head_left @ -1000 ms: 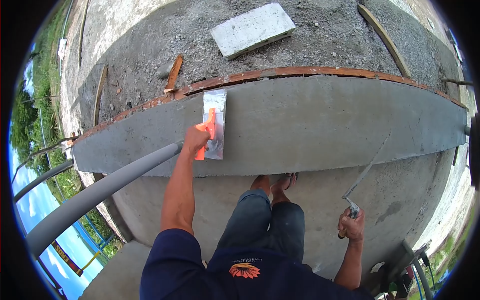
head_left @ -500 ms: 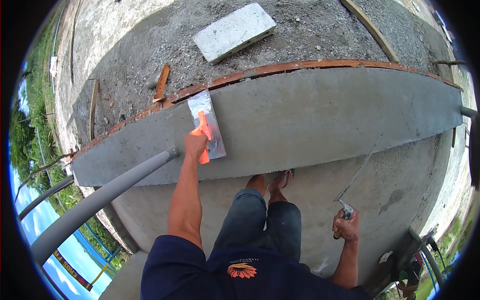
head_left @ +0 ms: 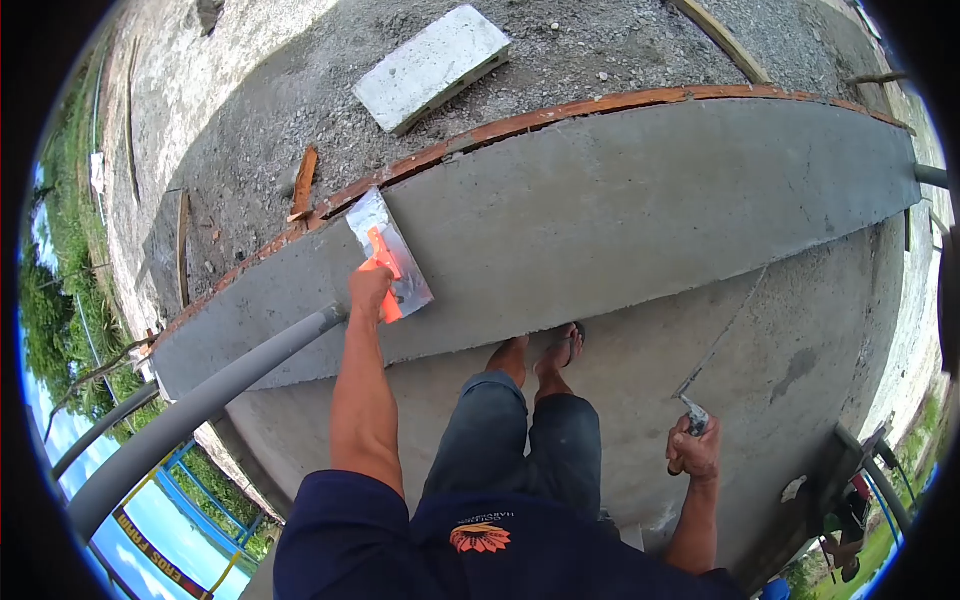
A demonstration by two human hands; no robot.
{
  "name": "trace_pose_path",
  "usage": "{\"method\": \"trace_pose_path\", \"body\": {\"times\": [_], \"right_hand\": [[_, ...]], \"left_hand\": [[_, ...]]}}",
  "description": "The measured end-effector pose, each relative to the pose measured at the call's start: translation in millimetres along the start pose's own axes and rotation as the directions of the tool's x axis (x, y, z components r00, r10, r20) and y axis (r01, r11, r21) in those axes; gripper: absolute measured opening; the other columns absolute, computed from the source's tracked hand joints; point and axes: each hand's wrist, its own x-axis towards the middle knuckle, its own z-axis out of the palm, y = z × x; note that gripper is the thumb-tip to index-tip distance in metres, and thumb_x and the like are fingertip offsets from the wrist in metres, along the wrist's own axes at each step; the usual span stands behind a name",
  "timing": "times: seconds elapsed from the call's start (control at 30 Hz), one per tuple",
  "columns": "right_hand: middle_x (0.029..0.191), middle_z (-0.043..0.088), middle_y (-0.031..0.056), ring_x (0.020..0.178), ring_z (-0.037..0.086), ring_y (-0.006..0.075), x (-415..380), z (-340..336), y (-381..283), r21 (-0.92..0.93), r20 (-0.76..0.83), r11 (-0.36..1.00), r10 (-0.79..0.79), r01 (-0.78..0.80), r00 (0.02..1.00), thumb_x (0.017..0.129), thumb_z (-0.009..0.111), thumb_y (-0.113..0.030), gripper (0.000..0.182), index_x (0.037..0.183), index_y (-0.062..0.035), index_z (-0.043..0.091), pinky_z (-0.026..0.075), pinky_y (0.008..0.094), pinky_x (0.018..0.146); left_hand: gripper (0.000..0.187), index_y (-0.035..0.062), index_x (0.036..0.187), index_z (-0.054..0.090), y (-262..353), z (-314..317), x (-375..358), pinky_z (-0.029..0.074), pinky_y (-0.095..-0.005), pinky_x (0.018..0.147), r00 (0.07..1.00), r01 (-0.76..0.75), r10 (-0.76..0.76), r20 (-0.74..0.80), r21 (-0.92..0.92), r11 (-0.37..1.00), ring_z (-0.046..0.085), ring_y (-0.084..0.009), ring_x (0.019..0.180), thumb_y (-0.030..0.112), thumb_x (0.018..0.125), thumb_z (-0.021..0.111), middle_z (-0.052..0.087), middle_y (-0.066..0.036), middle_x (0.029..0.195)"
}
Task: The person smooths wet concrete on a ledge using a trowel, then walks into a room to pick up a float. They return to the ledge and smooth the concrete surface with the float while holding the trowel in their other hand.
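Note:
My left hand [head_left: 372, 288] is closed around the orange handle of a finishing trowel [head_left: 410, 272]. Its wide metal blade lies against the smooth grey concrete strip [head_left: 620, 210], close to the strip's far edge. Off to the right, my right hand [head_left: 695, 447] grips a small trowel [head_left: 716, 352] by its handle. That blade is seen almost edge-on, pointing up and away over the lower concrete floor. An orange-brown wooden board [head_left: 560, 118] runs along the far side of the strip.
A grey pipe [head_left: 215, 400] slants up to the strip beside my left arm. Beyond the board are a concrete block [head_left: 432, 68], a short wood piece [head_left: 304, 182] and gravel. My feet [head_left: 557, 350] stand at the strip's near edge. A person [head_left: 845, 545] shows at lower right.
The whole view has turned slightly. My left hand with the finishing trowel has shifted a little leftward along the strip. My right hand holds its trowel in nearly the same pose.

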Motion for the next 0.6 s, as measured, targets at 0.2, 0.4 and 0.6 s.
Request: {"method": "trace_pose_path", "body": {"times": [0.2,0.4,0.6], "right_hand": [[0.056,0.052,0.0046,0.042,0.052,0.0143,-9.7,-6.6,16.8,0.002,-0.022,1.000,0.012,-0.012,1.000,0.075,0.075,-0.014,0.026,0.080,-0.0039,0.052,0.046,0.0293,0.041],[0.058,0.055,0.0061,0.044,0.053,0.0140,-16.4,-19.1,3.5,-0.028,0.028,1.000,0.008,-0.007,1.000,0.074,0.074,-0.011,0.026,0.082,-0.0042,0.050,0.045,0.0273,0.043],[0.059,0.055,0.0067,0.044,0.053,0.0138,-6.9,-35.9,25.4,-0.007,0.022,0.999,0.043,-0.043,0.999,0.074,0.073,-0.010,0.025,0.081,-0.0042,0.051,0.045,0.0271,0.043]], "left_hand": [[0.021,-0.0074,0.084,0.063,9.9,158.4,-67.1,0.050,-0.0391,0.054,0.928,-0.264,0.078,0.364,0.497,0.827,0.062,-0.0251,0.054,0.008,0.072,0.054,0.063,-0.021,0.067],[0.021,-0.0041,0.093,0.060,-46.0,67.7,-114.7,0.043,-0.0294,0.042,0.964,-0.129,0.085,0.254,0.163,0.978,0.053,-0.0137,0.044,0.005,0.076,0.066,0.057,-0.005,0.062],[0.015,-0.0007,0.088,0.057,-155.7,-68.4,-63.9,0.041,-0.0316,0.040,0.985,0.126,-0.115,-0.132,0.080,0.989,0.050,-0.0163,0.043,0.000,0.073,0.056,0.053,-0.006,0.061]]}}
